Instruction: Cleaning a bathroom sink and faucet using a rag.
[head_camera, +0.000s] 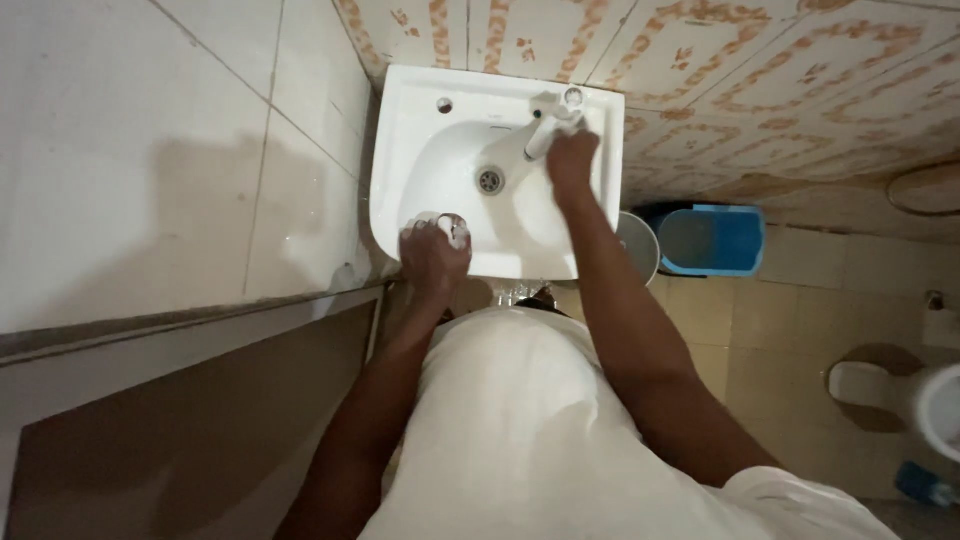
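Sink (600, 180), white, fixed to a patterned tile wall, seen from straight above. Right hand (572, 160) reaches to the far rim and rests on the tap (548, 128), fingers curled over the lever end; grip closed on the tap. Left hand (432, 258) sits at the near rim, grip closed around a small glass (450, 227) (clear, with the mouth facing up toward the camera), the glass held just inside the basin at its front edge. Drain (490, 181) lies in the middle of the basin, between the two hands and apart from both. A small hole (444, 105) shows on the far left of the sink's top ledge.

White shirt (520, 430) fills the lower middle of the view, both forearms running up from it to the sink.

To the right on the tiled floor, a blue bucket (712, 240) stands against the wall, with a round grey lid-like thing (640, 245) just beside it, partly hidden by the right forearm. Toilet (920, 395), white, sits at the right edge, well apart from the sink.
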